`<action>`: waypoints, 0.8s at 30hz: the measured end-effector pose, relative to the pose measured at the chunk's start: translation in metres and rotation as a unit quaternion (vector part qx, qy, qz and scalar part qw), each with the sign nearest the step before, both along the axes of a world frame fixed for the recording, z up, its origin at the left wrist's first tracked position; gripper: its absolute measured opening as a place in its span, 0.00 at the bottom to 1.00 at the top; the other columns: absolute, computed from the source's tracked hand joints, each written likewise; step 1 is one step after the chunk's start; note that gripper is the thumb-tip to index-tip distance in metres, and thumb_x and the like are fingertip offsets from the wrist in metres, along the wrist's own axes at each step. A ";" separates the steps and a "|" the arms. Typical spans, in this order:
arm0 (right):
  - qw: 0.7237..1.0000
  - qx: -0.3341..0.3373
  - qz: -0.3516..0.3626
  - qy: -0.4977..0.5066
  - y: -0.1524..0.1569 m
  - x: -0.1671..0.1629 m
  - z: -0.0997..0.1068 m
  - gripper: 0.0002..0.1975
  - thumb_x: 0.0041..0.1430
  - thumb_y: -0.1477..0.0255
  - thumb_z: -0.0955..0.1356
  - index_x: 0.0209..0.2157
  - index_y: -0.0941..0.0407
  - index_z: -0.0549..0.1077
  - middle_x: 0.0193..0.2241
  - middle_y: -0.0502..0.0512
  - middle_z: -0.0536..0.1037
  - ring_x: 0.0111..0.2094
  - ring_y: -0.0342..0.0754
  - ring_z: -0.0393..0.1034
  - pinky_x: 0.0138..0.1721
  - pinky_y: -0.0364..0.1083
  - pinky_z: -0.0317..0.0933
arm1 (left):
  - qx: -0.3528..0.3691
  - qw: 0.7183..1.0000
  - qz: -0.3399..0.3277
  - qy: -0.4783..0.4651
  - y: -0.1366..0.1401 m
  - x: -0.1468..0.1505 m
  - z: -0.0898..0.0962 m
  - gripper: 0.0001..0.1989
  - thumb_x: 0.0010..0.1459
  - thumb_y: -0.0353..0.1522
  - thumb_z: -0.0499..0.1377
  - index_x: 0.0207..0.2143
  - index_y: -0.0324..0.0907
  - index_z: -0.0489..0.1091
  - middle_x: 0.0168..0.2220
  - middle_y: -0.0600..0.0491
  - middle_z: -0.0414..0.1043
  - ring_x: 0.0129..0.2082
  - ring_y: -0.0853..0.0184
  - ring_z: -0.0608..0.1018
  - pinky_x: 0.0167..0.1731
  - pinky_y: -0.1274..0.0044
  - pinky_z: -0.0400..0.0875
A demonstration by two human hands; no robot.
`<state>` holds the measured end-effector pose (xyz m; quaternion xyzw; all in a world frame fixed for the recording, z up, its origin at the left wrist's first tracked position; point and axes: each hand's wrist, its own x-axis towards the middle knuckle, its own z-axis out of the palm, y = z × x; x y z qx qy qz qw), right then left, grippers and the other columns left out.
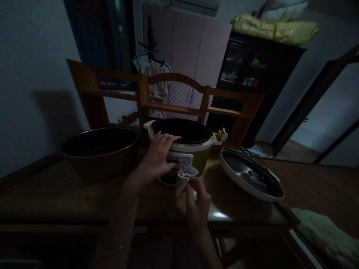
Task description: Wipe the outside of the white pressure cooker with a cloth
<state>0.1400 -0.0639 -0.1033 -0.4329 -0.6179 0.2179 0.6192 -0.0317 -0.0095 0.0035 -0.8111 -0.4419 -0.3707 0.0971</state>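
A green and white rice cooker (202, 155) stands upright on the wooden desk with its lid off and its dark inside showing. My left hand (157, 157) grips its front, fingers over the rim and thumb against the control panel (183, 160). Pinched in my right hand (198, 200) is a crumpled white tissue (182, 179), pressed to the lower right part of that panel. Part of the panel is hidden behind my hands and the tissue.
Left of the cooker sits a large dark inner pot (103, 168). A round lid (252, 175) lies at the right, its inner side up. Along the desk's back runs a wooden shelf (174, 109). Pale green fabric (325, 231) is at the lower right. The room is dim.
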 end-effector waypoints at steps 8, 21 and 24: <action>1.000 -0.009 0.000 -0.001 0.000 0.000 -0.003 0.07 0.66 0.70 0.65 0.42 0.53 0.74 0.38 0.52 0.79 0.40 0.48 0.76 0.42 0.43 0.65 | 0.006 1.000 -0.002 -0.001 0.000 0.000 -0.001 0.38 0.48 0.33 0.68 0.61 0.45 0.58 0.57 0.49 0.65 0.63 0.56 0.64 0.70 0.56 0.43; 1.000 -0.007 -0.007 -0.008 0.000 0.000 -0.010 0.07 0.66 0.71 0.64 0.42 0.53 0.74 0.38 0.53 0.79 0.41 0.49 0.75 0.42 0.44 0.65 | 0.014 1.000 0.004 0.006 0.002 0.000 -0.003 0.39 0.48 0.34 0.69 0.61 0.44 0.58 0.57 0.49 0.65 0.63 0.57 0.64 0.70 0.58 0.43; 1.000 -0.005 -0.006 -0.012 -0.001 0.000 -0.012 0.08 0.66 0.71 0.64 0.42 0.53 0.74 0.39 0.53 0.79 0.42 0.49 0.75 0.43 0.44 0.65 | 0.014 1.000 0.003 0.002 0.002 0.000 -0.002 0.39 0.48 0.34 0.69 0.61 0.44 0.58 0.57 0.49 0.65 0.63 0.57 0.63 0.71 0.58 0.43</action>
